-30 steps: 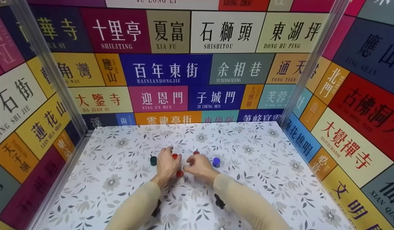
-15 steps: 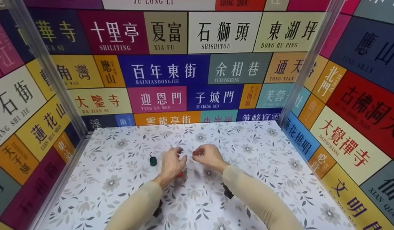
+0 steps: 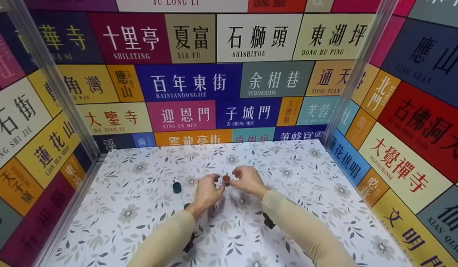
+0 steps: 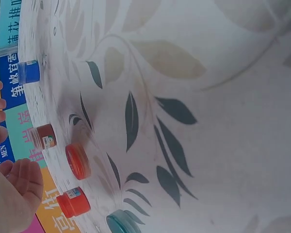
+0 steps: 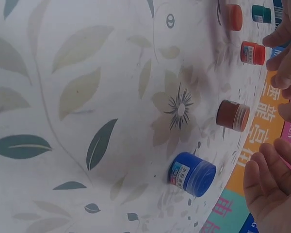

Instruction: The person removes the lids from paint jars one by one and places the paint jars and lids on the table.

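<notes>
In the head view, a small brown paint jar point(image 3: 226, 180) stands on the table between my two hands. My left hand point(image 3: 207, 193) is just left of it, fingers loosely bent, thumb close to the jar. On the other side my right hand point(image 3: 249, 180) has its thumb near the jar and its fingers curved above. The wrist views show both hands holding nothing over the row. A blue jar point(image 5: 192, 174), a red jar point(image 4: 73, 202) and an orange jar point(image 4: 77, 161) show there; in the head view the hands and arms hide them. A dark green jar point(image 3: 177, 187) stands farther left.
The white table point(image 3: 295, 222) bears a grey leaf and flower pattern. Behind it rises a wall panel point(image 3: 188, 81) of coloured blocks with characters, with more panels at both sides. Clear corner posts point(image 3: 62, 81) stand at the back.
Both hands have shifted right from over the jars. The left hand now covers the red and orange jars in the head view, and the brown jar shows between the hands. The blue jar has become hidden.
</notes>
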`<state>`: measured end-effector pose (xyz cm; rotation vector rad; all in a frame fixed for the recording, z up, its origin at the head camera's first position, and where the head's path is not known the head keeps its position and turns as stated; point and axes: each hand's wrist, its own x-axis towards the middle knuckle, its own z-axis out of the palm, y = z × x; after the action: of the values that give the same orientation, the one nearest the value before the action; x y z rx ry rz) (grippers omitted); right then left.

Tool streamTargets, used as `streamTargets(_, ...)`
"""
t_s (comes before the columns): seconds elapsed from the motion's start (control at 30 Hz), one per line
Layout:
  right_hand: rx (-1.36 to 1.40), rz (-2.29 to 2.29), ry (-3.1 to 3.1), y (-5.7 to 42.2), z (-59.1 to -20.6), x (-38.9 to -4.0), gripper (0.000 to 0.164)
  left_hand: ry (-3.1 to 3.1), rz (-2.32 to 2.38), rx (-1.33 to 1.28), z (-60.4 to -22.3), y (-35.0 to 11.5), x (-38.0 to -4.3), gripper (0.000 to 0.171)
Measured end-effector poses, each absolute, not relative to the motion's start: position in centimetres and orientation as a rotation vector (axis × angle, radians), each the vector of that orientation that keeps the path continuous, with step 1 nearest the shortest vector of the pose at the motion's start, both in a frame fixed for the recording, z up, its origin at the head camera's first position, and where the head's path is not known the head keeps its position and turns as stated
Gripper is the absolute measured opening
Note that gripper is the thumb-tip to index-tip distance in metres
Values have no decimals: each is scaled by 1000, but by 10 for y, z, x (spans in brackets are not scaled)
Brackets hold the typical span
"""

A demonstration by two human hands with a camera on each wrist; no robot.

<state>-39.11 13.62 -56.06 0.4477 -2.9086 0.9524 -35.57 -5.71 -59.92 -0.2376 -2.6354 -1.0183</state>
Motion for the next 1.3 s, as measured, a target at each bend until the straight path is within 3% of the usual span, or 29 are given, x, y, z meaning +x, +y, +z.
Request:
streamTargets(0.43, 433, 917, -2907, 143, -560, -395, 37, -2727, -1008, -134, -608, -44, -359, 47)
streamTargets(0.9, 416, 967, -2921, 146, -561, -396, 42, -2771, -1039, 4, -609, -31, -373, 40)
streamTargets(1.3, 439, 920, -2918, 143, -561, -399, 41, -2797, -1152, 167, -607, -23, -382, 62)
